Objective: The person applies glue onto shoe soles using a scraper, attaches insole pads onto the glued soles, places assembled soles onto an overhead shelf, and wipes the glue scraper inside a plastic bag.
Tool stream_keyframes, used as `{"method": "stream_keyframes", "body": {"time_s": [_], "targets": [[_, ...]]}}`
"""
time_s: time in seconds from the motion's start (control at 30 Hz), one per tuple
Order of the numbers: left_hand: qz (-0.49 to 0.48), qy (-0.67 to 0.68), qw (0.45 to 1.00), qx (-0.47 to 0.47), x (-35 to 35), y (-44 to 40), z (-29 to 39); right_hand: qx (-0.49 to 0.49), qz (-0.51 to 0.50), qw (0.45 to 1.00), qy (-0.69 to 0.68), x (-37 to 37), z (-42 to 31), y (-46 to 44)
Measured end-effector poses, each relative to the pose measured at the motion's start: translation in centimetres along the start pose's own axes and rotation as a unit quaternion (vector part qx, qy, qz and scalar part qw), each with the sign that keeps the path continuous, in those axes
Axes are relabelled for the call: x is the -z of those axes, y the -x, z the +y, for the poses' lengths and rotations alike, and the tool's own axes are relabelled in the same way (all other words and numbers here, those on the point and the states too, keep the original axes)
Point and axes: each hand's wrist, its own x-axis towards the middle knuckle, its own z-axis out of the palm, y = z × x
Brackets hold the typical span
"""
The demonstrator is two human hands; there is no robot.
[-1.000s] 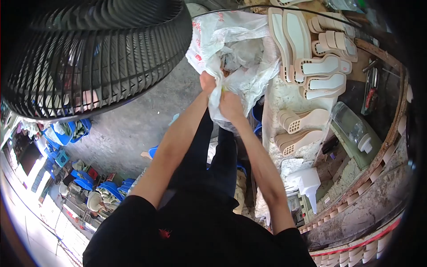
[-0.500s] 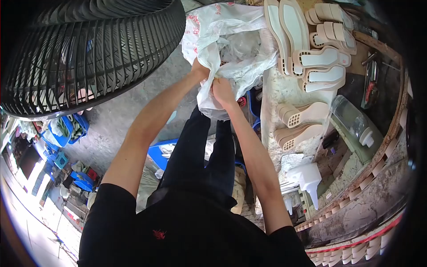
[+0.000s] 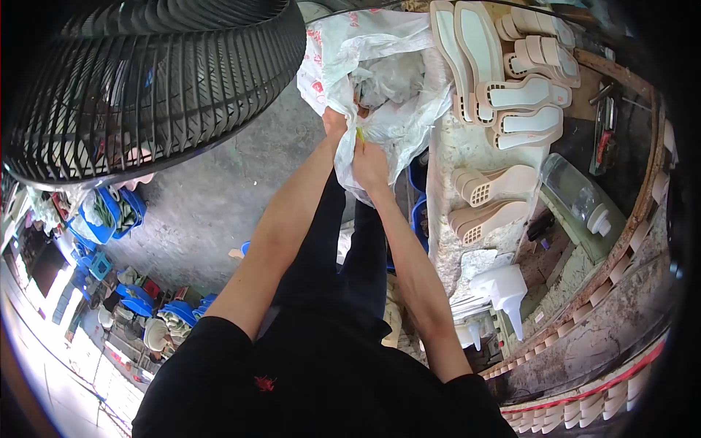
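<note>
A white woven plastic sack [image 3: 414, 135] with red print stands in front of me, its mouth open toward me. Crumpled clear plastic [image 3: 394, 77] fills the opening. At the sack's left rim, my left hand [image 3: 334, 121] is closed on the material, and some of its fingers seem to show inside the mouth. My right hand [image 3: 371, 166] is closed on the near edge, gripping a bunched fold. A small yellow-green bit [image 3: 361, 134] shows just above the right fist; I cannot tell what it is.
A large black fan [image 3: 168, 95] fills the upper left. Beige sandals and soles [image 3: 522, 95] rest on the worn bench [image 3: 445, 175] at right, near a clear bottle [image 3: 577, 193] and a white nozzle bottle [image 3: 502, 288]. Blue baskets [image 3: 120, 208] hold things at left.
My left forearm has swung inward to the right. My right hand has lowered slightly, and the yellow-green bit shows more clearly. The sack's near side is drawn up between the hands.
</note>
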Motion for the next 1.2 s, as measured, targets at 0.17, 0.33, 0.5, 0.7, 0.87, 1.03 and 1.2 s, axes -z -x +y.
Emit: {"method": "stream_keyframes", "body": {"time_s": [0.17,0.33,0.5,0.7,0.87,1.03,1.2], "targets": [[0.005,0.081,0.996,0.024,-1.1,-3.6,-4.7,0.058,0.021,0.998,-0.021,2.1,1.1,3.0],[0.084,-0.052,0.995,0.005,1.9,-1.1,1.8,-0.022,-0.038,0.954,-0.297,4.1,4.5,5.0],[-0.018,-0.265,0.964,0.028,2.7,-1.8,0.1,-0.018,-0.064,0.897,-0.436,9.9,2.6,7.1],[-0.046,-0.199,0.977,0.06,5.7,-3.1,3.1,0.032,-0.038,0.918,-0.395,15.5,1.3,7.2],[0.193,0.068,0.97,-0.129,10.0,1.4,16.3,0.057,-0.029,0.935,-0.348,15.1,1.4,3.4],[0.062,-0.212,0.948,-0.228,11.4,-1.2,17.7,0.069,-0.049,0.969,-0.233,13.7,-1.2,-1.9],[-0.004,-0.131,0.977,-0.168,13.3,-1.3,16.3,0.103,-0.002,0.984,-0.143,12.1,-3.1,-7.0]]}}
